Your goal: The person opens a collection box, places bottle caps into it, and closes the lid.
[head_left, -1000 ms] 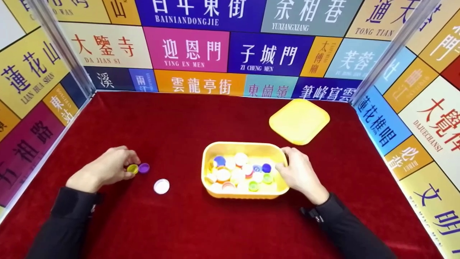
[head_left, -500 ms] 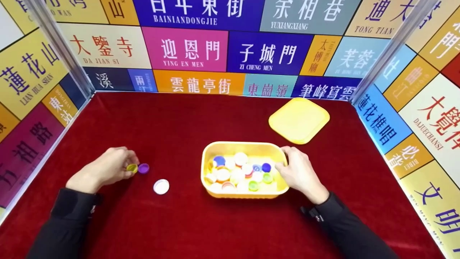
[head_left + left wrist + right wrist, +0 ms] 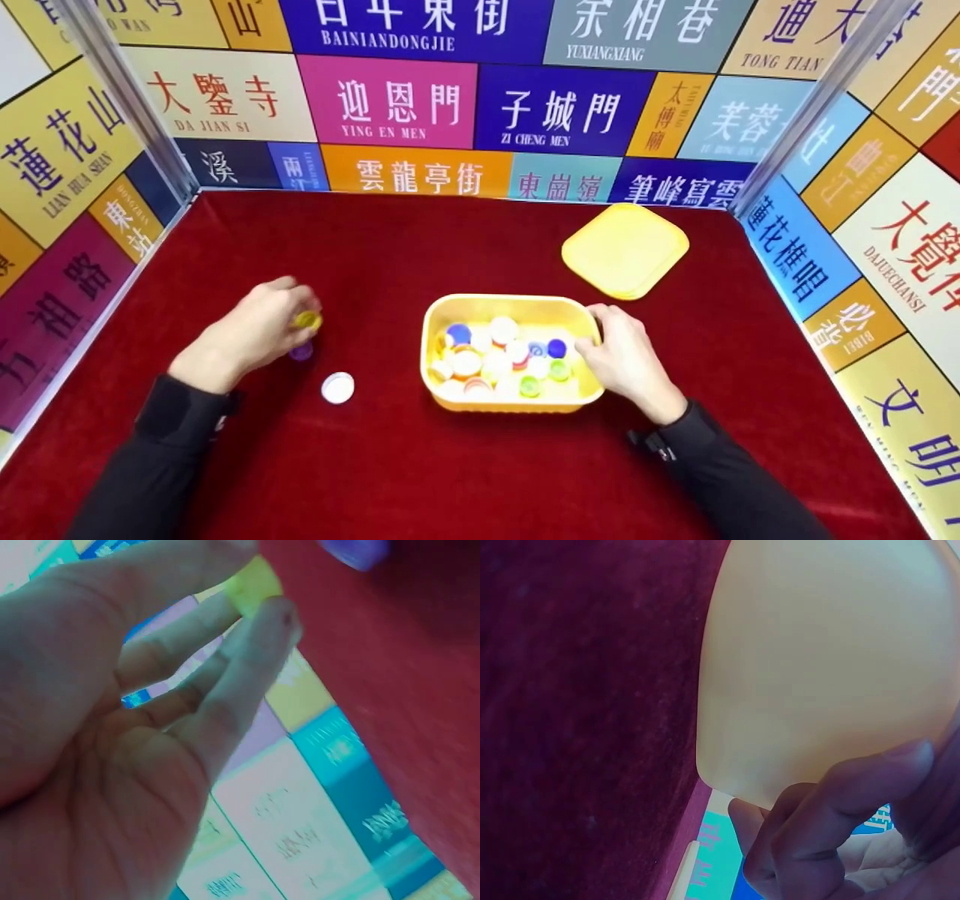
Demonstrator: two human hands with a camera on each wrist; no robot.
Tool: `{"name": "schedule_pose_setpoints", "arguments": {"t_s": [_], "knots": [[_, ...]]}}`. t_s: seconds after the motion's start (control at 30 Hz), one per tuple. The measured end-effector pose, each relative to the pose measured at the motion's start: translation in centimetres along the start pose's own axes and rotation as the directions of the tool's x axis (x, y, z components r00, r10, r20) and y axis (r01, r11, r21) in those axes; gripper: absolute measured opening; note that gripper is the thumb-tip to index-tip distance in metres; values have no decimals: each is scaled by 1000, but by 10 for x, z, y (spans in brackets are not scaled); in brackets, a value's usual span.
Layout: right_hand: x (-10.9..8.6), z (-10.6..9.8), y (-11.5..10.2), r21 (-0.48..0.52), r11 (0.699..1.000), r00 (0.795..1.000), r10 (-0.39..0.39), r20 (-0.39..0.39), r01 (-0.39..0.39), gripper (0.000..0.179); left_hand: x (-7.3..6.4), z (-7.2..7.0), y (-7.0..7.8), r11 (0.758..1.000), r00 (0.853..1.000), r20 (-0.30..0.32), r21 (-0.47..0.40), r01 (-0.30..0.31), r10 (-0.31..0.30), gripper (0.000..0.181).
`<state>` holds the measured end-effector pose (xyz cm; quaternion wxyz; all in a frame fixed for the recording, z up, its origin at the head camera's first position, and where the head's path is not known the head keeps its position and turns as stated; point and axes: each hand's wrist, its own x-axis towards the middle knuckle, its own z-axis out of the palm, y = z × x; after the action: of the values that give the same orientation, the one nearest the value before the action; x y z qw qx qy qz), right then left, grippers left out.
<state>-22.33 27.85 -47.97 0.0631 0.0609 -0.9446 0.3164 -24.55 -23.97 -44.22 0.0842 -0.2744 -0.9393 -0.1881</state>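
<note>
Between thumb and fingertip, my left hand (image 3: 255, 326) pinches a yellow bottle cap (image 3: 307, 320), seen also as a yellow cap (image 3: 255, 586) in the left wrist view. Just below that hand lies a purple cap (image 3: 301, 351), partly covered by it. A white cap (image 3: 337, 388) rests on the red cloth nearby. At the right end of a yellow plastic box (image 3: 512, 408), my right hand (image 3: 624, 360) grips the rim. Inside the box are several caps in white, blue, green and other colours. The right wrist view shows the box's outer wall (image 3: 817, 667) beside the curled fingers.
A yellow lid (image 3: 625, 251) lies flat behind the box to the right. Red cloth (image 3: 465, 480) covers the table. Panels with large lettering (image 3: 390, 101) stand along the back and both sides.
My left hand has lifted the yellow cap off the cloth and moved slightly right and away from me, now over the purple cap. The right hand and box stay put.
</note>
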Motion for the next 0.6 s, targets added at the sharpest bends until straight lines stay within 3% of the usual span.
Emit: {"name": "schedule_pose_setpoints", "arguments": {"t_s": [0.07,0.2,0.4,0.6], "knots": [[0,0,0,-1,1000,1000,-1,0,1,42,9,3,13,998,996,-58,-1,-61,61,16],[0,0,0,-3,1000,1000,4,2,-4,43,30,9,40,985,979,-113,5,-173,173,21],[0,1,2,-5,1000,1000,4,8,-4,44,57,22,80,966,964,-70,-21,-257,255,24],[1,1,1,-3,1000,1000,0,2,0,42,77,40,112,961,961,4,-22,-277,277,25]]}}
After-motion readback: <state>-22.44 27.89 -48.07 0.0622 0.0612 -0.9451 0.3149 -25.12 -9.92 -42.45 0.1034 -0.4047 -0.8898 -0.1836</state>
